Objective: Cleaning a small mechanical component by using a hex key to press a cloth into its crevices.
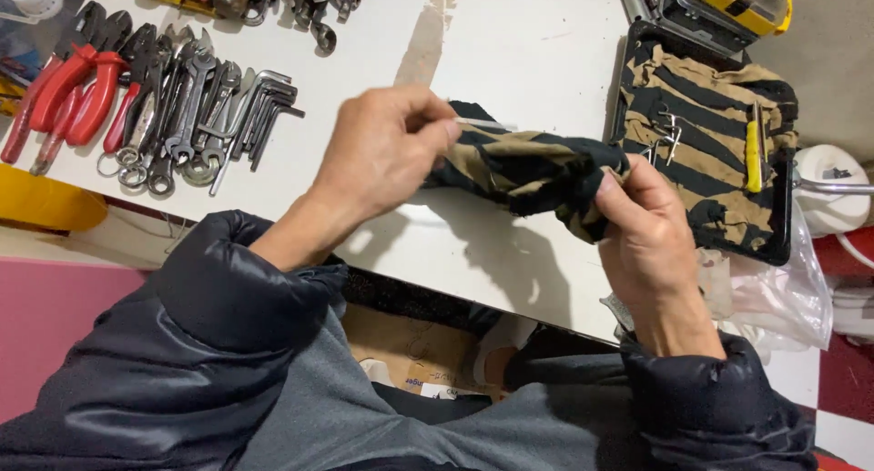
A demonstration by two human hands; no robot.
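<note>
I have the striped rag (528,166) bunched above the table (510,61), my right hand (642,225) clenched on it, my left hand (387,148) pinching a thin metal rod (487,123); wiping it needs steady pulls.

A tan-and-black striped cloth (533,171) hangs bunched and twisted above the white counter (510,61), stretched roughly level from left to right. A slim silvery metal tool (482,123) pokes out at its left end, partly wrapped.
</note>
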